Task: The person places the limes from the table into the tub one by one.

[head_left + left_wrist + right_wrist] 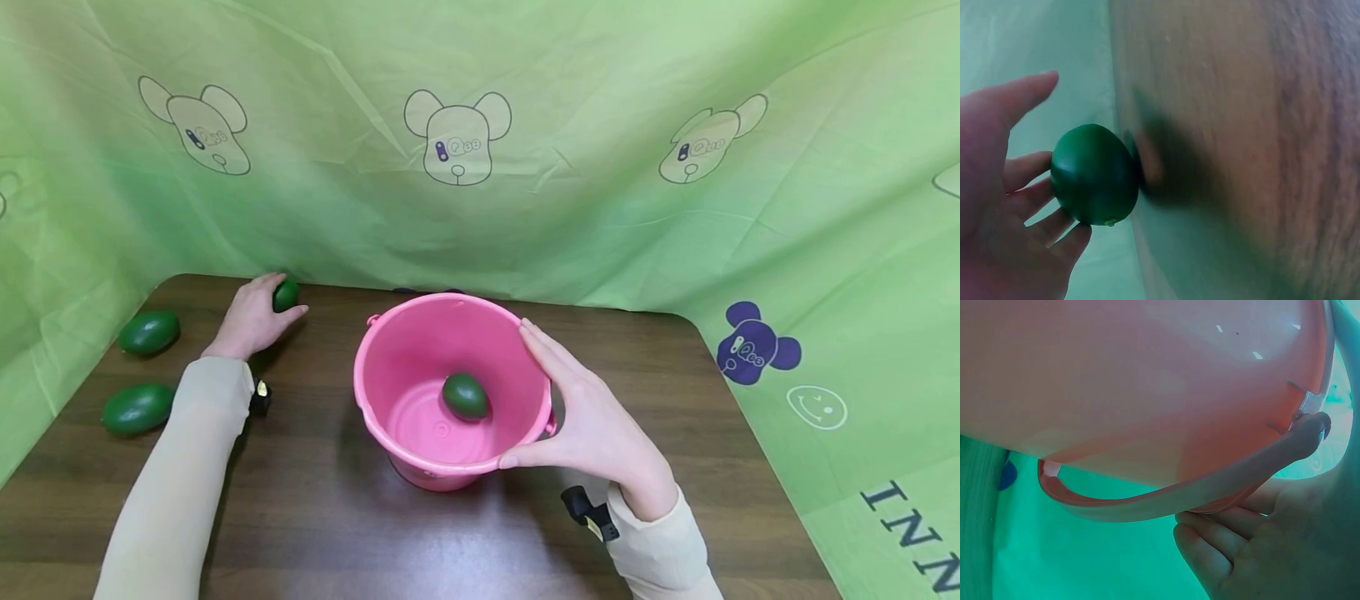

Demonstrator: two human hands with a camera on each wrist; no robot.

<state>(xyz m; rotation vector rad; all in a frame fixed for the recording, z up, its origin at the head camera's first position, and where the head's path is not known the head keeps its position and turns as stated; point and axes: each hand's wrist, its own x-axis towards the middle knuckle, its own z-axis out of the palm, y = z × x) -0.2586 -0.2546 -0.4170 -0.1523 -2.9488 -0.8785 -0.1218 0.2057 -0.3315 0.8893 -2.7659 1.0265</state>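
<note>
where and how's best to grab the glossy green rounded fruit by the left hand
Probably round the middle of the glossy green rounded fruit, from the left, thumb opposite fingers: it bulges widest there, and the left hand sits on that side in the head view.

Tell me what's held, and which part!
The right hand holds the pink bucket by its right rim; the left hand seems only to touch a green fruit.

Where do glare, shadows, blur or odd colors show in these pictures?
Head view: pale glare on the table in front of the pink bucket; left wrist view: dark shadow beside the green fruit, blurred table grain; right wrist view: teal cast, small white highlights on the bucket.
</note>
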